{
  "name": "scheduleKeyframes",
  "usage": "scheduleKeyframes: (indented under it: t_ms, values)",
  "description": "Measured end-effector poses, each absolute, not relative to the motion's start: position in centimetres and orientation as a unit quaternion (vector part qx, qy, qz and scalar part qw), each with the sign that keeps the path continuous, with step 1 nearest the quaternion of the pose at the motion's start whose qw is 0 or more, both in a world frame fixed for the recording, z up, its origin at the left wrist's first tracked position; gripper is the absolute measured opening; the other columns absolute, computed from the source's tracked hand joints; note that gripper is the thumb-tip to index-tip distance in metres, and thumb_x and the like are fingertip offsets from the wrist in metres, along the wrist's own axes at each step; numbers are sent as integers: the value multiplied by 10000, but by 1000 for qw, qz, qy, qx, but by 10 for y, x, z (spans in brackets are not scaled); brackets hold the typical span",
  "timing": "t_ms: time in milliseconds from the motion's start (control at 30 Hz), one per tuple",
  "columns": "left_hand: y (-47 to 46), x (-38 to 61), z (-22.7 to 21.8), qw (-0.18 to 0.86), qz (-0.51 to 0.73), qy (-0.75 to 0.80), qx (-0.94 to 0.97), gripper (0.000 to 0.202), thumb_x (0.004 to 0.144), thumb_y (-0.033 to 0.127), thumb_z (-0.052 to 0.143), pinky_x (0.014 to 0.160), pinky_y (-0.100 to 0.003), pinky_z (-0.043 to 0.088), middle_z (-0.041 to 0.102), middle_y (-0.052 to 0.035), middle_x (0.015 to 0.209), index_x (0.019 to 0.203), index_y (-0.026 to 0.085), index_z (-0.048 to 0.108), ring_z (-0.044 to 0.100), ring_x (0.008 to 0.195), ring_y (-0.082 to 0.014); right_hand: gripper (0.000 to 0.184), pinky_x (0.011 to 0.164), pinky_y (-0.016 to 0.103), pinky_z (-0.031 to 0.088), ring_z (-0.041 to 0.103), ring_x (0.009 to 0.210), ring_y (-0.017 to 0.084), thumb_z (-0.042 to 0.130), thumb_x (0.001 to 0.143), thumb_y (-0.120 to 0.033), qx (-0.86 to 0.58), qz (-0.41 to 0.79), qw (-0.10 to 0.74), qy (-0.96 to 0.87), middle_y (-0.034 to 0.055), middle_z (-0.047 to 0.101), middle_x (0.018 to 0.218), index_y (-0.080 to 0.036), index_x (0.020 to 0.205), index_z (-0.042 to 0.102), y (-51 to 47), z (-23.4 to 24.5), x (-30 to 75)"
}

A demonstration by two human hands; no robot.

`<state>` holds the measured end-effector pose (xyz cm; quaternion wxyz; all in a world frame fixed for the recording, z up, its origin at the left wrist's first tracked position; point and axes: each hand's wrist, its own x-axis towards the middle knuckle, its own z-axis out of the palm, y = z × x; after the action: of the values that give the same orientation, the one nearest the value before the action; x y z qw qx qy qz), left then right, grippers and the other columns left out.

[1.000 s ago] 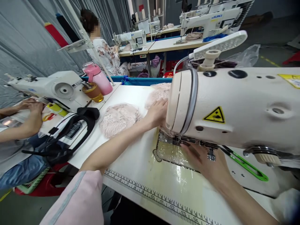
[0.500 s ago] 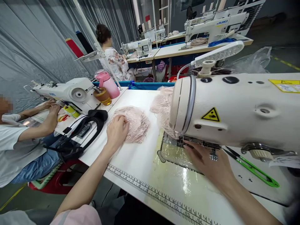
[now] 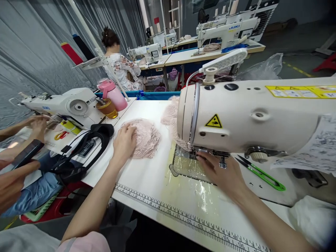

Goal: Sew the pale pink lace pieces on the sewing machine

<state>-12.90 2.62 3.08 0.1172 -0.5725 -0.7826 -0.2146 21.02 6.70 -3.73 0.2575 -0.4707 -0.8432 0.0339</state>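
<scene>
My left hand (image 3: pixel 124 142) lies on the near left side of a round pile of pale pink lace pieces (image 3: pixel 147 138), its fingers loosely bent and slightly apart. At the sewing machine (image 3: pixel 231 115), my right hand (image 3: pixel 222 173) reaches in under the head, fingers together at the presser foot (image 3: pixel 193 153). Whatever is between its fingertips is too small or hidden to make out. A second heap of pink lace (image 3: pixel 170 120) lies behind and left of the machine head, partly covered by it. Green-handled thread snips (image 3: pixel 265 175) rest right of my right hand.
A ruler strip (image 3: pixel 183 219) runs along the table's front edge. At left are a black headset-like band (image 3: pixel 101 147), an amber cup (image 3: pixel 107 108) and a pink jug (image 3: pixel 114 94). Beside me, a co-worker's hands (image 3: pixel 38 124) are at another machine (image 3: pixel 60 103); another hand holds a phone (image 3: pixel 27 154).
The whole view has shifted, so most things sit further left. A hand with a phone has appeared at the left edge. Both my hands keep their places on the lace and at the presser foot.
</scene>
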Motion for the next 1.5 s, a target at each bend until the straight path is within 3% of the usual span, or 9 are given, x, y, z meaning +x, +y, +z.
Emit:
scheduleKeyframes:
  t_ms: [200, 267, 367, 467, 667, 800, 933, 1167, 1500]
  values:
    - [16, -115, 43, 73, -231, -744, -623, 269, 906, 181, 385, 960, -399, 480, 630, -55, 1264, 1034, 218, 619, 594, 1163, -243, 411, 511, 313, 327, 537, 499, 169, 390, 980, -456, -460, 1, 285, -841, 54, 727, 710, -244, 973, 742, 65, -31, 209]
    - [3, -91, 45, -29, -234, -660, -713, 274, 897, 159, 383, 965, -361, 484, 621, -45, 1287, 1057, 220, 597, 584, 1190, -207, 402, 540, 312, 386, 577, 542, 180, 434, 963, -476, -471, 34, 294, -831, 45, 705, 656, -222, 937, 745, 64, -29, 207]
    - [-17, -45, 46, -172, -154, -492, -839, 271, 907, 117, 357, 915, -301, 509, 610, -45, 1306, 1023, 221, 579, 598, 1166, -164, 348, 640, 333, 464, 657, 744, 224, 475, 949, -422, -449, 48, 311, -836, 78, 735, 810, -210, 952, 752, 65, -27, 206]
    - [-31, -6, 41, -222, -114, -366, -896, 222, 904, 118, 398, 961, -308, 498, 579, -56, 1350, 1034, 212, 551, 579, 1191, -166, 274, 704, 355, 498, 657, 787, 231, 505, 933, -330, -448, 65, 318, -833, 76, 737, 836, -217, 941, 755, 64, -26, 206]
    - [-29, 15, 18, -81, -175, -424, -885, 388, 902, 103, 412, 998, -403, 503, 575, -136, 1323, 1286, 144, 460, 534, 1244, -240, 330, 779, 337, 495, 641, 911, 213, 488, 830, -98, -378, 38, 321, -867, 55, 735, 983, -228, 1025, 721, 63, -24, 211]
    - [-15, 9, 14, -18, -136, -421, -897, 247, 917, 142, 437, 989, -430, 516, 636, -107, 1185, 1123, 158, 572, 567, 1186, -265, 383, 782, 302, 474, 637, 924, 159, 470, 851, -49, -233, 11, 328, -915, 3, 712, 1104, -253, 1124, 646, 62, -20, 212]
    - [-3, 2, 21, -24, -112, -371, -921, 220, 904, 136, 405, 1047, -441, 486, 666, -89, 1069, 944, 172, 618, 630, 1064, -230, 304, 733, 298, 474, 644, 856, 148, 484, 848, -39, -233, -22, 292, -927, -27, 733, 1060, -231, 976, 682, 62, -21, 212]
    - [3, 1, 3, 54, -109, -438, -891, 433, 948, 205, 396, 1017, -462, 501, 563, -138, 1377, 1356, 100, 498, 526, 1275, -290, 225, 689, 297, 522, 694, 851, 178, 553, 821, -77, -266, -19, 304, -915, -31, 759, 982, -218, 880, 718, 63, -20, 212]
    - [23, -7, -12, 59, -101, -433, -894, 433, 963, 227, 369, 1074, -450, 438, 562, -129, 1384, 1349, 101, 519, 517, 1295, -280, 241, 745, 296, 560, 708, 910, 171, 520, 861, -111, -293, -17, 303, -907, -19, 758, 1046, -235, 923, 718, 64, -17, 211]
